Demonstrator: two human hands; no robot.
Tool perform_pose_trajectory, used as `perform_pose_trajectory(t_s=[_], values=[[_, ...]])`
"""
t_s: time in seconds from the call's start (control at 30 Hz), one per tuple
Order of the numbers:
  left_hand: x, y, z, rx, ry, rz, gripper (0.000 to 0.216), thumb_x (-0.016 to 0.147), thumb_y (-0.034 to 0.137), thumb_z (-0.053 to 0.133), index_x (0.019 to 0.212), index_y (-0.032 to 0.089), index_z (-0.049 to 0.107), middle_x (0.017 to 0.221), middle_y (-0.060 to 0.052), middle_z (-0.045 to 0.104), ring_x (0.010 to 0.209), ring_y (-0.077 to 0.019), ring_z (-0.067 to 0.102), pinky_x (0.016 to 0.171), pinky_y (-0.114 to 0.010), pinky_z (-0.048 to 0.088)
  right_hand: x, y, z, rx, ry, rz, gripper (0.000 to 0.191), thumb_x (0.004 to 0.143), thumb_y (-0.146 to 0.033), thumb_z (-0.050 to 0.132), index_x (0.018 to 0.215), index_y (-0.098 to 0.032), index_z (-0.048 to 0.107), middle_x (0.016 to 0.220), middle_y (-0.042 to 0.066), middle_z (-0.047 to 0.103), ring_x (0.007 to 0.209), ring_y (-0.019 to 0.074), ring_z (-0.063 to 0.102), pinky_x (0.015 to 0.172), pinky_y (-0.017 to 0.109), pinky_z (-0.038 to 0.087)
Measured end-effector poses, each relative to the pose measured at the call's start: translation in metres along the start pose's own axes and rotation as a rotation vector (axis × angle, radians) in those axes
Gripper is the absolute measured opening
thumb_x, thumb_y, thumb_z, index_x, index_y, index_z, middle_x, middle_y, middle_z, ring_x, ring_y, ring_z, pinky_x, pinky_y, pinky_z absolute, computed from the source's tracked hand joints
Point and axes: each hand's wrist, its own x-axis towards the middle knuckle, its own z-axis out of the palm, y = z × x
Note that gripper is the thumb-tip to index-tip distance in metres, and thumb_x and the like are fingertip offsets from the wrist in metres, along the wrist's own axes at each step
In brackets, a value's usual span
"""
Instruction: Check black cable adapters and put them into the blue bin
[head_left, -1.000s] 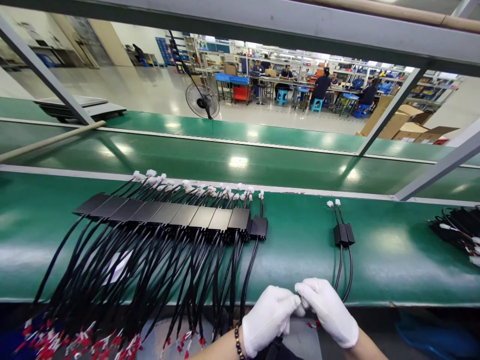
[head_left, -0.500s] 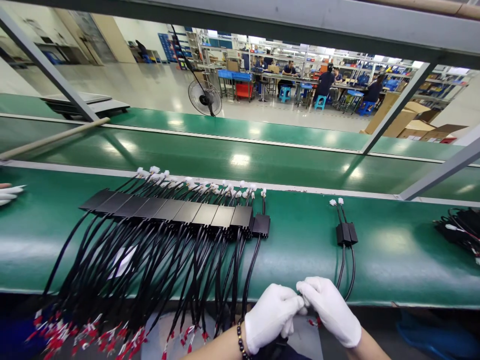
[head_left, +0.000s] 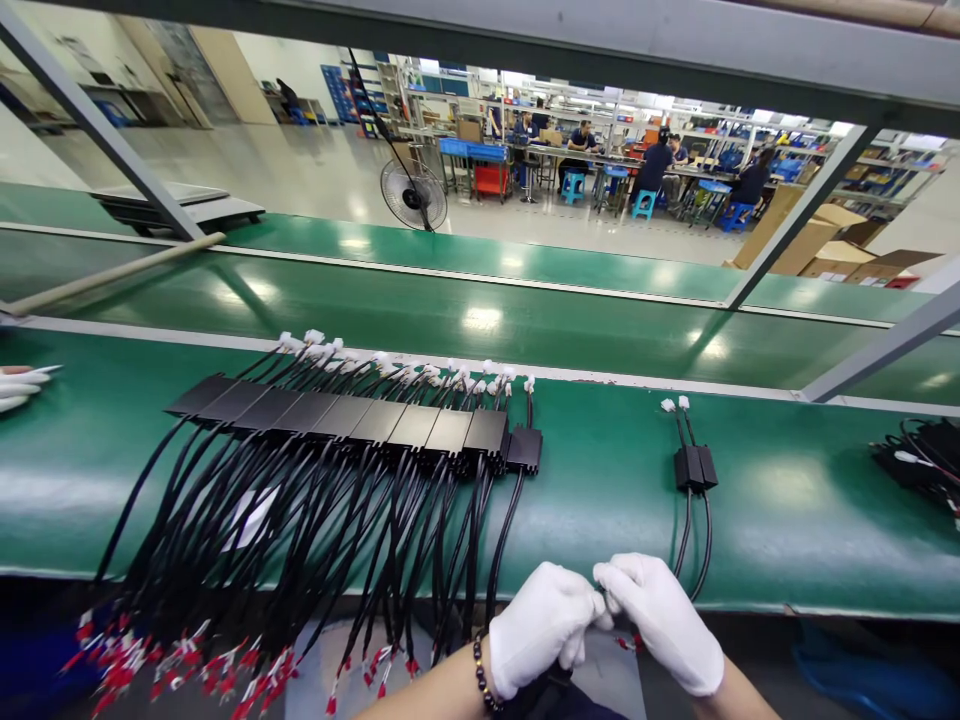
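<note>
My left hand (head_left: 546,628), in a white glove with a beaded bracelet at the wrist, is closed in a pinch. Fingertip to fingertip with it, my right hand (head_left: 664,622), also white-gloved, pinches too. A bit of something dark shows between the fingers, too hidden to name. Left of my hands lies a long row of black box modules (head_left: 337,415) with white connectors and black cables hanging over the edge to red-tipped ends (head_left: 120,665). One module (head_left: 524,450) sits at the row's right end. Beyond my right hand lies a pair of similar modules (head_left: 696,467).
The green table (head_left: 795,510) has a metal frame (head_left: 802,215) over it. Another person's white-gloved hand (head_left: 22,385) rests at the left edge. Dark cabled parts (head_left: 919,460) lie far right. Behind stand a fan (head_left: 414,195) and cardboard boxes (head_left: 840,255); people sit at benches.
The view shifts slightly, so the table things appear a little further right. My fingers stay pinched together, with the left hand barely altered.
</note>
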Motion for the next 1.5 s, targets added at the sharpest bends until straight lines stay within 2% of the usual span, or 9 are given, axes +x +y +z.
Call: perform_pose_trajectory(t_s=[0.3,0.43,0.53,0.67,0.87,1.1,1.2,1.33,1.5], values=[[0.002,-0.014,-0.010,-0.150,-0.118,0.092,0.025,0.054,0.021,0.046,0.067,0.011,0.065,0.034,0.002,0.049,0.037,-0.0122,0.047,0.050,-0.024,0.039,0.001,-0.006,0.000,0.037,-0.005,0.015,0.042,0.083,-0.040,0.053,0.050,-0.020,0.038,0.046,-0.004,0.041,0.047,0.0104,0.039,0.049,0.024,0.032],[0.003,-0.011,-0.007,-0.062,-0.073,0.120,0.025,0.066,0.031,0.047,0.050,0.015,0.058,0.029,0.004,0.041,0.032,-0.0113,0.043,0.047,-0.024,0.039,0.002,-0.007,0.001,0.028,-0.026,0.003,0.039,0.084,-0.036,0.054,0.050,-0.019,0.043,0.049,-0.002,0.050,0.051,0.0121,0.047,0.054,0.024,0.038],[0.004,-0.010,-0.008,-0.071,-0.059,0.110,0.022,0.061,0.028,0.047,0.043,0.016,0.053,0.028,0.003,0.041,0.032,-0.0112,0.042,0.044,-0.024,0.036,0.003,-0.008,0.001,0.045,-0.035,0.005,0.040,0.084,-0.038,0.053,0.050,-0.020,0.042,0.048,-0.003,0.047,0.050,0.0118,0.046,0.053,0.024,0.036],[0.004,-0.014,-0.015,-0.188,-0.074,0.036,0.027,0.049,0.018,0.048,0.067,0.011,0.067,0.037,0.001,0.053,0.038,-0.0126,0.048,0.048,-0.024,0.038,0.004,-0.012,-0.002,-0.055,0.031,0.020,0.041,0.083,-0.040,0.052,0.049,-0.019,0.042,0.046,-0.005,0.038,0.046,0.0098,0.036,0.048,0.024,0.030],[0.000,-0.009,-0.015,-0.209,-0.126,0.101,0.031,0.074,0.036,0.052,0.063,0.010,0.065,0.033,0.002,0.050,0.038,-0.0114,0.048,0.065,-0.029,0.043,0.003,-0.021,0.000,0.046,-0.091,0.015,0.040,0.083,-0.040,0.052,0.051,-0.020,0.041,0.049,-0.002,0.048,0.049,0.0117,0.048,0.050,0.023,0.034],[0.002,-0.007,-0.013,-0.124,-0.081,0.059,0.017,0.064,0.030,0.052,0.058,0.014,0.059,0.030,0.004,0.043,0.032,-0.0115,0.042,0.043,-0.023,0.034,0.007,-0.019,0.002,-0.003,-0.115,0.021,0.041,0.087,-0.038,0.048,0.051,-0.020,0.041,0.049,-0.001,0.053,0.049,0.0113,0.047,0.052,0.024,0.036],[0.000,-0.009,-0.018,-0.148,-0.075,0.080,0.016,0.061,0.024,0.051,0.066,0.012,0.061,0.033,0.004,0.046,0.036,-0.0117,0.046,0.049,-0.024,0.039,0.007,-0.019,-0.005,-0.168,-0.108,0.022,0.036,0.088,-0.037,0.045,0.057,-0.019,0.047,0.059,0.000,0.059,0.057,0.0128,0.051,0.058,0.024,0.039],[0.001,-0.012,-0.024,-0.245,-0.156,0.160,0.020,0.076,0.028,0.048,0.075,0.012,0.060,0.030,0.008,0.039,0.033,-0.0098,0.043,0.066,-0.031,0.047,0.002,-0.028,-0.019,-0.543,-0.122,-0.056,0.018,0.087,-0.026,0.047,0.076,-0.020,0.059,0.080,-0.001,0.066,0.074,0.0143,0.057,0.067,0.024,0.040],[0.004,-0.008,-0.022,-0.270,-0.259,0.130,0.034,0.086,0.041,0.043,0.076,0.012,0.058,0.031,0.007,0.043,0.032,-0.0099,0.045,0.062,-0.030,0.047,-0.006,-0.050,-0.030,-0.870,-0.202,-0.190,0.020,0.089,-0.024,0.045,0.079,-0.021,0.062,0.078,-0.001,0.065,0.073,0.0142,0.058,0.068,0.024,0.038]])
